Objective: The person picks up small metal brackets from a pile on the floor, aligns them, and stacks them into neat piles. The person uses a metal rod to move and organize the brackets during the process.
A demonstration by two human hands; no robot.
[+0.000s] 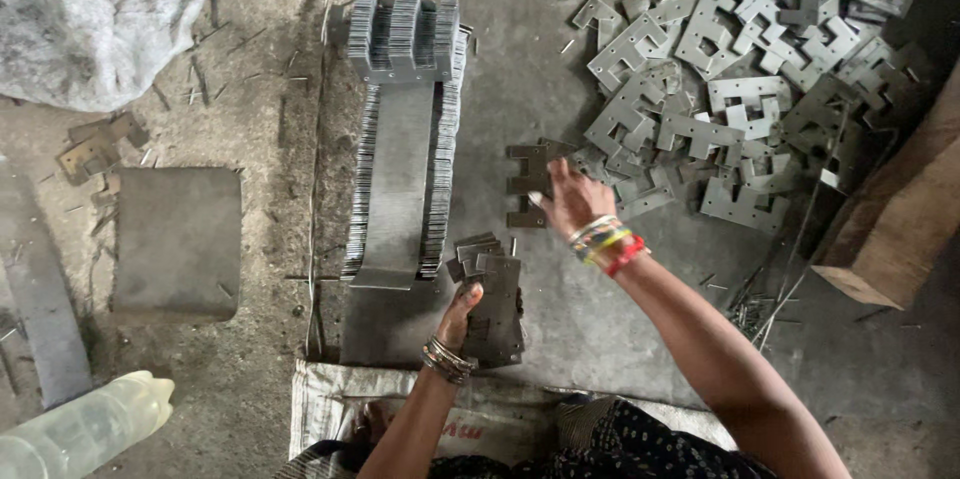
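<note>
Two hands at work over a grey floor (560,69).

Left hand (462,307): closed round the edge of a small stack of notched metal plates (492,299), steadying it upright-ish on the floor just right of the long row.

Right hand (570,197): fingers spread and bent down onto a dark plate (527,179) lying flat at the near edge of the loose heap; whether it is pinched or only touched, cannot tell.

Long row of stacked plates (405,139): packed on edge, left of both hands.

Loose heap of plates (740,69): scattered, overlapping, upper right.

Wooden block (900,219): far right. Plastic bottle (80,429): lower left.

Handling note, as judgement: lift one plate only, by its edge, turn notches to match the held stack, and keep the stack square.
</note>
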